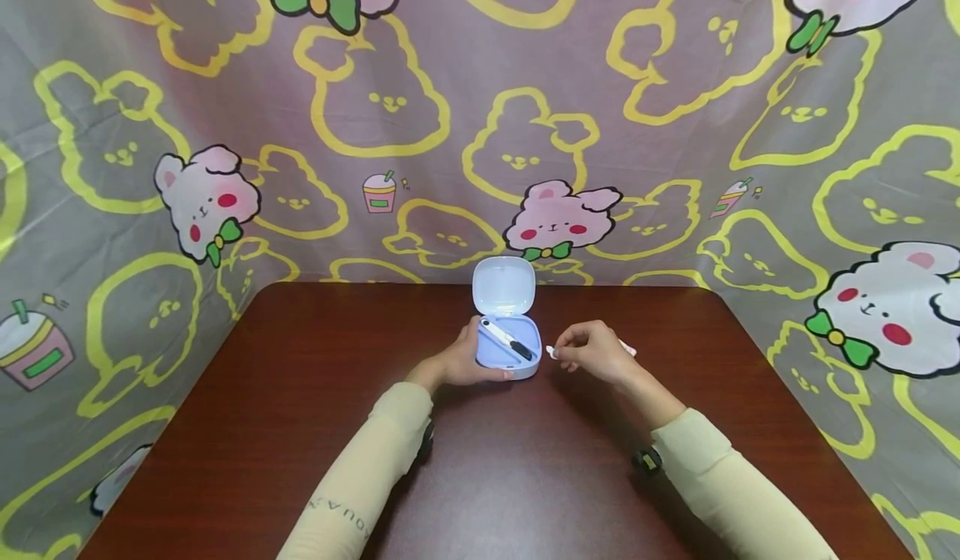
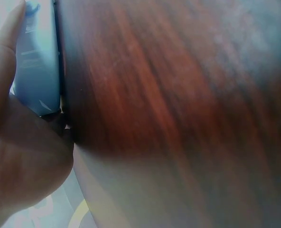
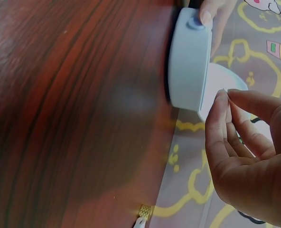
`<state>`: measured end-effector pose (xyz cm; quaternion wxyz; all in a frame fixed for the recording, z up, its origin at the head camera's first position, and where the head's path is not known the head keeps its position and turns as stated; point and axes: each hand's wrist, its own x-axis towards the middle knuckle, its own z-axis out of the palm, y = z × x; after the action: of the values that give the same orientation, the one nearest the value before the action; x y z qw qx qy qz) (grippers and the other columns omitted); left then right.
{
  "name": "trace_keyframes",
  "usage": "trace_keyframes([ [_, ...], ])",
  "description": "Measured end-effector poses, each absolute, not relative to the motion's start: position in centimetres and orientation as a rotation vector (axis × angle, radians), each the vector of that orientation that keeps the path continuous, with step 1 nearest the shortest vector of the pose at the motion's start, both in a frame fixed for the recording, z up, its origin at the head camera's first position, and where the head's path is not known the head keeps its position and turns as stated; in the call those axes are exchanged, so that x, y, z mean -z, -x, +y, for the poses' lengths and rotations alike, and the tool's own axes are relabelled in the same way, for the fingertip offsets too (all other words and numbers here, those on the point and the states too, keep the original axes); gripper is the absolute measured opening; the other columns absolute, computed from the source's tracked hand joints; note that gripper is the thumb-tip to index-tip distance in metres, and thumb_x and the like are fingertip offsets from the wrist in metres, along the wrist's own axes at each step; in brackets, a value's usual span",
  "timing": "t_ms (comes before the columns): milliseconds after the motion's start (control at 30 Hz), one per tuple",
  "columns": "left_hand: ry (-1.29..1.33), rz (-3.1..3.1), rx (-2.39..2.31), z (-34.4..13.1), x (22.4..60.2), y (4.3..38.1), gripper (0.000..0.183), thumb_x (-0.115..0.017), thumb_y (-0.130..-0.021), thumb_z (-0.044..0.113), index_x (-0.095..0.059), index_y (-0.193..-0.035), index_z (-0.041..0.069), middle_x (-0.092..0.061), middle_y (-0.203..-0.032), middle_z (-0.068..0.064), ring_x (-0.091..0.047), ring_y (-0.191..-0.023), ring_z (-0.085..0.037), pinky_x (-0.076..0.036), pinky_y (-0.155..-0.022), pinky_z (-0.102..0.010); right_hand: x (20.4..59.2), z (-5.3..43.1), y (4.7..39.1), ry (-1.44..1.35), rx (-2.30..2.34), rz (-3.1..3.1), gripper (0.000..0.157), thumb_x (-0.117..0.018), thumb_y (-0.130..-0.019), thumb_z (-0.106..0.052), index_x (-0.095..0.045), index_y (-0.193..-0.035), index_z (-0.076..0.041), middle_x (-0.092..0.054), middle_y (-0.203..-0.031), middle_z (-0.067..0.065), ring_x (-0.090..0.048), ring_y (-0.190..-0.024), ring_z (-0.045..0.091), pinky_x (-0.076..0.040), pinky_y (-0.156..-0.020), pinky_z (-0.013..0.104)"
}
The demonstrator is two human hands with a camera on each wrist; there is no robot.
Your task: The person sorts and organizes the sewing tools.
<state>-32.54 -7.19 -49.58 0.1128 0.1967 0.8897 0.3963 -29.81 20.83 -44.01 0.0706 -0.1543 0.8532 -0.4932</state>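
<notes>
A small light-blue case (image 1: 531,369) stands on the table with its hinged lid (image 1: 504,283) raised at the back. In its tray lies a slim white-and-black pen-like tool (image 1: 507,340), set diagonally. My left hand (image 1: 459,360) grips the case from the left, thumb along the front; the left wrist view shows the thumb side of that hand (image 2: 29,161) against the case wall (image 2: 38,71). Just right of the case, my right hand (image 1: 597,350) pinches a tiny white piece (image 1: 551,351) between thumb and forefinger. Its exact kind I cannot tell.
Beyond the right hand, a small white item (image 1: 628,348) lies on the brown wooden table (image 1: 300,427); its gold end (image 3: 145,211) shows in the right wrist view. A patterned curtain (image 1: 450,60) hangs behind the table and along both sides.
</notes>
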Motion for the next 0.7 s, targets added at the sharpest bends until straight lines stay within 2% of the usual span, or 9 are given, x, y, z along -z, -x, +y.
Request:
trace_keyframes([
  [200,-0.531,2.606,-1.125,-7.1,49.0,32.2,0.122,-0.086,-0.075,0.054,-0.006,-0.157,0.011,-0.03,-0.15,-0.017,-0.038,-0.134,-0.029,-0.037,-0.113,-0.045,43.9,19.8,30.1,0.469,1.45,2.576,0.005,-0.074,-0.09,-0.002,-0.074,-0.093,0.002,-0.071,-0.087,0.023,-0.07,-0.075,0.033,-0.061,-0.072,0.048],
  [367,-0.52,2.598,-1.136,-7.1,48.5,32.0,0.121,-0.086,-0.075,0.055,-0.009,-0.156,0.01,-0.031,-0.149,-0.018,-0.039,-0.133,-0.03,-0.038,-0.113,-0.048,43.7,18.9,30.2,0.508,1.447,2.584,0.005,-0.074,-0.09,-0.001,-0.074,-0.093,0.004,-0.07,-0.085,0.023,-0.07,-0.074,0.034,-0.061,-0.07,0.048],
  [567,-0.542,2.609,-1.127,-7.2,49.5,32.7,0.121,-0.087,-0.075,0.054,-0.008,-0.156,0.012,-0.032,-0.146,-0.017,-0.04,-0.131,-0.028,-0.038,-0.111,-0.043,43.9,17.7,30.4,0.511,1.422,2.6,0.004,-0.075,-0.09,-0.003,-0.074,-0.09,0.001,-0.07,-0.078,0.013,-0.069,-0.07,0.032,-0.061,-0.069,0.049],
  [700,-0.534,2.59,-1.158,-7.2,50.0,32.9,0.123,-0.088,-0.073,0.054,-0.008,-0.157,0.013,-0.032,-0.146,-0.018,-0.04,-0.131,-0.029,-0.038,-0.111,-0.044,44.1,16.8,30.5,0.548,1.395,2.632,0.004,-0.076,-0.089,-0.004,-0.074,-0.088,-0.001,-0.069,-0.075,0.007,-0.068,-0.068,0.032,-0.06,-0.064,0.043],
])
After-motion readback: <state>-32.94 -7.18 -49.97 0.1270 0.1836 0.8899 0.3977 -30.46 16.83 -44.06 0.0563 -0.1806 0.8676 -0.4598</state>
